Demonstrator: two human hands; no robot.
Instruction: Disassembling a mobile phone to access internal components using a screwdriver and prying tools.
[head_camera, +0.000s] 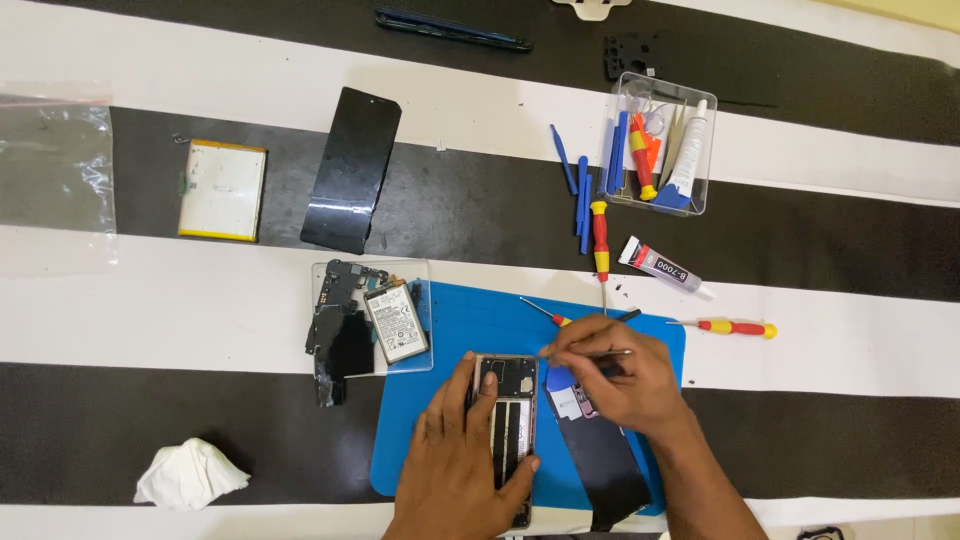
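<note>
An opened phone frame (507, 405) lies on a blue work mat (470, 320) near the front edge. My left hand (455, 460) grips the frame from the left and below, thumb along its right side. My right hand (615, 380) hovers to the right of the frame and pinches thin metal tweezers (590, 352), whose tip points left at the frame's upper right corner. A dark back panel (600, 455) lies under my right wrist.
A clear tray (400, 365) with a small battery (396, 321) and dark parts sits left of the mat. Further back lie a black screen (351, 170), a white battery (222, 190), red-yellow screwdrivers (600, 240), a glue tube (660, 267), and a tool box (700, 195). A crumpled tissue (190, 472) lies front left.
</note>
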